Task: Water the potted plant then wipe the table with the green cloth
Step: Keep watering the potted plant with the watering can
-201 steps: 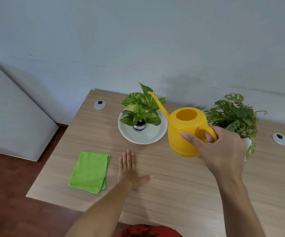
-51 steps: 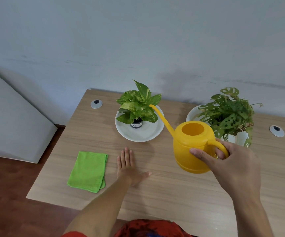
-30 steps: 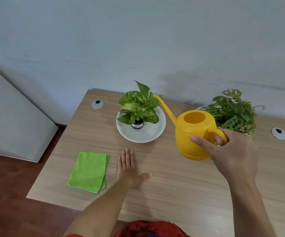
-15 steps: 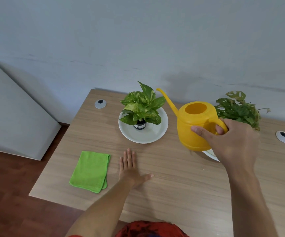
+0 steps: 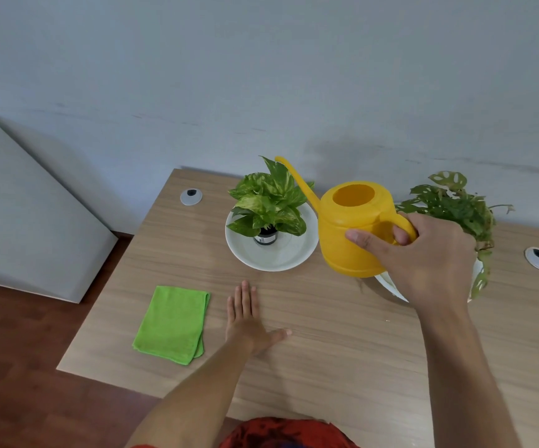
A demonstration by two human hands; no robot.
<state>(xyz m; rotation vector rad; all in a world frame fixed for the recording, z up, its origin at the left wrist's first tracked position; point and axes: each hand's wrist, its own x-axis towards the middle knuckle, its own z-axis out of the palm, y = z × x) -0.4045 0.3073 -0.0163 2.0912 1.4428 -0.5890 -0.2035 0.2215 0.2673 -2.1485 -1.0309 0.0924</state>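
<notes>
Lifted higher, watering can (image 5: 352, 227) hangs by its handle in right grip (image 5: 423, 253), spout over potted plant (image 5: 269, 202).

It looks like a home or small office room: a light wood-laminate table (image 5: 310, 367) with round cable grommets (image 5: 191, 196) stands against a plain pale wall (image 5: 261, 76) on reddish wood flooring (image 5: 19, 383), with houseplants (image 5: 269, 202) on white saucers (image 5: 281, 257).

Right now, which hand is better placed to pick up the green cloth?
Left. The left hand lies flat and empty right beside the cloth, while the right hand holds the watering can.
</notes>
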